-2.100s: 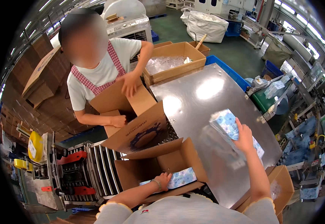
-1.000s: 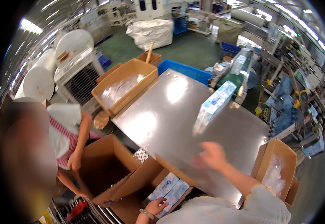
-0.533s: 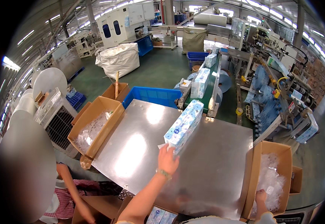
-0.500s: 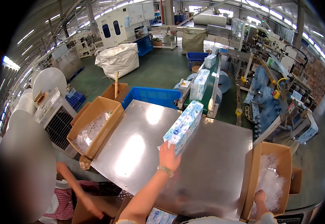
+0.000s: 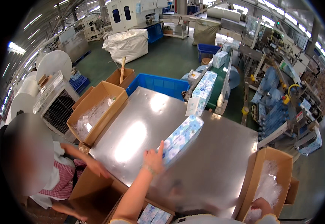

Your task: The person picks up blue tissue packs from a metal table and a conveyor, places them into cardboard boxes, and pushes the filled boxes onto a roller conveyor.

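Observation:
A long blue-and-white floral tissue pack [image 5: 181,140] lies slantwise on the shiny metal table [image 5: 222,156]. At its near left end is my left hand [image 5: 153,159], one digit stretched out along the pack and the others partly bent, not wrapped round it. My right hand [image 5: 260,205] reaches down into the cardboard box [image 5: 250,186] on the right, onto clear plastic film [image 5: 269,183]; its fingertips are hidden. Beyond the table, another floral pack [image 5: 204,89] lies at the near end of the green conveyor belt [image 5: 219,76], a pale flap at its front.
A co-worker's hand [image 5: 98,168] is over an open carton [image 5: 91,190] at the lower left. Several small packs [image 5: 154,215] sit in a box below me. A film-filled cardboard box [image 5: 99,112] and a blue crate [image 5: 158,85] border the table; machinery [image 5: 278,82] stands right.
The pack on the table has come nearer, and my left hand has shifted left and loosened from its end. Another pack has advanced along the belt. The co-worker's arm has moved; the view has shifted.

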`<move>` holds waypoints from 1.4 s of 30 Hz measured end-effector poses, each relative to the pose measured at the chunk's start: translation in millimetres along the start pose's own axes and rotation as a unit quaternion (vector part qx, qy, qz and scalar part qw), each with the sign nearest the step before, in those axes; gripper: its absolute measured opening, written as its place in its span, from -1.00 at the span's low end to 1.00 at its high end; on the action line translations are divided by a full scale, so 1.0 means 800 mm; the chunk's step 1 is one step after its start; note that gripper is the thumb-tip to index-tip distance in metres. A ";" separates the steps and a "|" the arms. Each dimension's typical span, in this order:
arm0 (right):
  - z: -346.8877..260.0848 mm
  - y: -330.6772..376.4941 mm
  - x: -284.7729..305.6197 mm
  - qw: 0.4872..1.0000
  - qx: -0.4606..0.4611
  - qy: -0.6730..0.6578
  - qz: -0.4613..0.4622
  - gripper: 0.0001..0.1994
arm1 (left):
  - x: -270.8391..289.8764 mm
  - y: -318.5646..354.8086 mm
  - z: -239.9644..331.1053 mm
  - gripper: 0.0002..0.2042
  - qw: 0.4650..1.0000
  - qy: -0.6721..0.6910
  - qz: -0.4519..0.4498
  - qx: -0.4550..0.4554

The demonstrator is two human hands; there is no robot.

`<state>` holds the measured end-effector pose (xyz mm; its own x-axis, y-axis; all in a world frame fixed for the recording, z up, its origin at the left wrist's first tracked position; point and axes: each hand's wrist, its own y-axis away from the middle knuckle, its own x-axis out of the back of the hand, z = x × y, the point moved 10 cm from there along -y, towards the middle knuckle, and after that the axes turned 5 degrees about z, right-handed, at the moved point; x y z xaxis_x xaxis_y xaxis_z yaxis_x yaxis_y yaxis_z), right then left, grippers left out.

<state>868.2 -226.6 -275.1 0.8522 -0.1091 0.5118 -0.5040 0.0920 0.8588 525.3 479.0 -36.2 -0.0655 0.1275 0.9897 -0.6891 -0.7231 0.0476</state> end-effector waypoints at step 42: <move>-0.448 0.589 -0.402 0.732 0.654 0.057 -0.184 -0.77 | -0.323 0.544 -0.189 -0.15 0.929 -0.044 -0.111 0.351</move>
<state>407.1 206.4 -43.2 0.9329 0.2018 0.2982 0.1225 -0.9567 0.2641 132.8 234.1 -291.7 0.1017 0.2920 0.9510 -0.0365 -0.9542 0.2969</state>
